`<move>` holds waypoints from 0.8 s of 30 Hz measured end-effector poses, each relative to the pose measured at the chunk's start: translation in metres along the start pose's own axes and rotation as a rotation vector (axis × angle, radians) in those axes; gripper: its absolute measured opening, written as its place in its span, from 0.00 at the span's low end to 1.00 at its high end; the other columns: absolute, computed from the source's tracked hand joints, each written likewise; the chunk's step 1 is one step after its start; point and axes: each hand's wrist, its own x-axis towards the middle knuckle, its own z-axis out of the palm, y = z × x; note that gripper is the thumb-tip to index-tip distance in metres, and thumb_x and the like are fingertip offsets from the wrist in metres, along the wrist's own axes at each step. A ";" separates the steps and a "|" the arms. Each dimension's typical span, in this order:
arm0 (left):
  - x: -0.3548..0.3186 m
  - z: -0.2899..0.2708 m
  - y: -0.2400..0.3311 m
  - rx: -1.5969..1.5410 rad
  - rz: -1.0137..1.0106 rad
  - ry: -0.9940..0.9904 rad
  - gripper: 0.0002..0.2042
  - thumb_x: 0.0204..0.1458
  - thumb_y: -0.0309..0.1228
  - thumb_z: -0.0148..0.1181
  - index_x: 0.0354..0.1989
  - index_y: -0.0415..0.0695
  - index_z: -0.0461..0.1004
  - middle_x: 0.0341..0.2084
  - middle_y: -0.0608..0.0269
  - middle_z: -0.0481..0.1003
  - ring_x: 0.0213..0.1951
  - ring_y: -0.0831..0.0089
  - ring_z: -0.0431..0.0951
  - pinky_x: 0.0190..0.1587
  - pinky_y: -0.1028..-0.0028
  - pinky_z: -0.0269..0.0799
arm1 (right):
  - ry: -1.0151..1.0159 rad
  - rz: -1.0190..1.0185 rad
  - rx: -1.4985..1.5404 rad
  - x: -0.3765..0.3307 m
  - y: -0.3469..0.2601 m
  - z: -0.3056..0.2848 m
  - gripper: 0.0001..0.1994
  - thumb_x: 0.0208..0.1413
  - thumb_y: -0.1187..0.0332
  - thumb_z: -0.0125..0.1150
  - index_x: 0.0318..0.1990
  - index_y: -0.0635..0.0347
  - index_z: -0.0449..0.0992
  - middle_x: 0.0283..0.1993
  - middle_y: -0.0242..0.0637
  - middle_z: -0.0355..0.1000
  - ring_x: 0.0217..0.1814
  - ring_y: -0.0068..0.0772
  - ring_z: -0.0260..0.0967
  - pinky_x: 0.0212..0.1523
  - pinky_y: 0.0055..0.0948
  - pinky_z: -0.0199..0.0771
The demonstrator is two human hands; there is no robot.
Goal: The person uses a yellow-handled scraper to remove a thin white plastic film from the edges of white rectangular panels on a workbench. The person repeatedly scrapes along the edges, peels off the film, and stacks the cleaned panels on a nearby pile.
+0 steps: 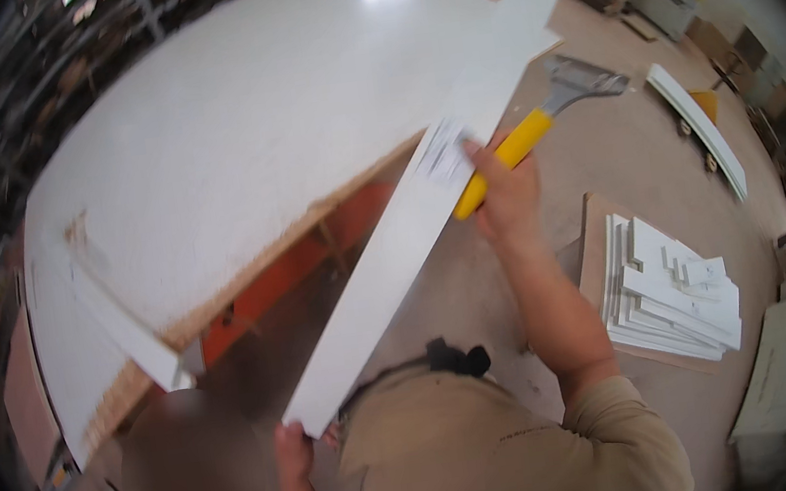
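A long, narrow white board (pixel 372 273) slants up from my waist, and its far part lies over the large white-topped table. My left hand (pixel 293 451) is closed round the board's near end. Farther up, my right hand (pixel 510 194) is closed on a scraper with a yellow handle (pixel 520 142) and a grey metal head (pixel 585 78). That same hand's thumb presses on the board beside a patch of dark pencil-like marks (pixel 445 151).
The white table (pixel 230 118) has a rough brown near edge, with a thin white strip (pixel 128 322) at its left. Cut white panels (pixel 673 285) are stacked on the right. Beyond them a curved white piece (pixel 699 129) rests on the floor. A blurred round patch hides the lower left.
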 end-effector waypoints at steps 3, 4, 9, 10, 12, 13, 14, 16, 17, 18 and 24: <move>0.010 0.017 0.062 -0.090 -0.067 -0.200 0.35 0.59 0.55 0.56 0.53 0.27 0.69 0.32 0.46 0.80 0.30 0.62 0.82 0.35 0.65 0.79 | -0.006 -0.004 -0.024 0.011 0.018 -0.012 0.14 0.54 0.79 0.67 0.33 0.54 0.65 0.32 0.29 0.66 0.35 0.22 0.68 0.37 0.25 0.73; 0.015 0.022 0.081 -0.095 0.004 -0.322 0.34 0.60 0.53 0.56 0.56 0.27 0.66 0.33 0.46 0.80 0.32 0.62 0.82 0.38 0.65 0.79 | -0.046 -0.033 -0.022 0.023 0.022 -0.022 0.10 0.58 0.76 0.64 0.32 0.52 0.68 0.31 0.27 0.68 0.35 0.23 0.71 0.39 0.27 0.77; 0.037 0.049 0.126 -0.186 0.121 -0.547 0.24 0.65 0.34 0.52 0.64 0.31 0.60 0.42 0.47 0.78 0.39 0.64 0.81 0.40 0.67 0.79 | -0.019 0.059 -0.019 0.095 0.037 -0.040 0.15 0.59 0.77 0.62 0.52 0.66 0.68 0.50 0.41 0.72 0.53 0.38 0.74 0.55 0.39 0.78; 0.044 0.054 0.130 -0.187 0.137 -0.554 0.24 0.64 0.31 0.52 0.65 0.31 0.59 0.42 0.47 0.78 0.39 0.64 0.81 0.40 0.67 0.79 | -0.042 0.072 -0.021 0.116 0.040 -0.051 0.15 0.60 0.76 0.61 0.52 0.68 0.68 0.50 0.43 0.72 0.54 0.38 0.74 0.56 0.39 0.78; 0.058 0.065 0.133 -0.205 0.167 -0.581 0.25 0.62 0.26 0.53 0.67 0.32 0.57 0.42 0.49 0.78 0.39 0.65 0.81 0.41 0.68 0.79 | -0.022 0.070 -0.036 0.138 0.043 -0.046 0.15 0.62 0.74 0.59 0.52 0.71 0.67 0.51 0.44 0.72 0.54 0.40 0.74 0.56 0.39 0.78; 0.064 0.071 0.137 -0.202 0.156 -0.562 0.24 0.62 0.26 0.54 0.65 0.31 0.58 0.41 0.47 0.78 0.38 0.64 0.81 0.39 0.67 0.79 | -0.030 0.070 -0.036 0.151 0.046 -0.046 0.14 0.62 0.74 0.59 0.52 0.72 0.68 0.51 0.45 0.72 0.55 0.40 0.74 0.56 0.39 0.78; 0.074 0.077 0.140 -0.201 0.140 -0.557 0.24 0.62 0.27 0.54 0.64 0.29 0.58 0.39 0.46 0.78 0.36 0.64 0.82 0.38 0.67 0.80 | -0.044 0.081 -0.032 0.162 0.045 -0.046 0.14 0.62 0.74 0.59 0.52 0.72 0.68 0.51 0.45 0.72 0.55 0.40 0.74 0.57 0.39 0.78; 0.092 0.090 0.150 -0.224 0.126 -0.541 0.24 0.60 0.27 0.56 0.62 0.28 0.59 0.38 0.45 0.78 0.34 0.64 0.82 0.36 0.67 0.81 | -0.072 0.102 -0.026 0.187 0.044 -0.046 0.14 0.63 0.73 0.58 0.52 0.72 0.68 0.52 0.46 0.72 0.55 0.40 0.74 0.57 0.39 0.77; 0.101 0.098 0.155 -0.242 0.125 -0.528 0.25 0.60 0.27 0.57 0.62 0.28 0.59 0.38 0.45 0.78 0.34 0.64 0.82 0.35 0.68 0.81 | -0.077 0.099 -0.036 0.199 0.046 -0.045 0.14 0.63 0.73 0.58 0.52 0.72 0.67 0.52 0.46 0.72 0.55 0.40 0.74 0.57 0.39 0.77; 0.110 0.107 0.156 -0.261 0.124 -0.515 0.26 0.59 0.26 0.58 0.63 0.28 0.58 0.38 0.45 0.78 0.34 0.64 0.82 0.34 0.69 0.81 | -0.082 0.095 -0.047 0.211 0.047 -0.045 0.14 0.63 0.73 0.58 0.52 0.72 0.67 0.51 0.46 0.72 0.55 0.40 0.74 0.57 0.38 0.77; 0.172 0.172 0.162 -0.099 0.211 -0.225 0.28 0.55 0.31 0.63 0.61 0.30 0.62 0.35 0.53 0.78 0.26 0.74 0.79 0.23 0.83 0.71 | -0.081 0.113 -0.054 0.293 0.063 -0.048 0.16 0.63 0.73 0.58 0.54 0.72 0.66 0.52 0.46 0.71 0.55 0.40 0.73 0.57 0.38 0.77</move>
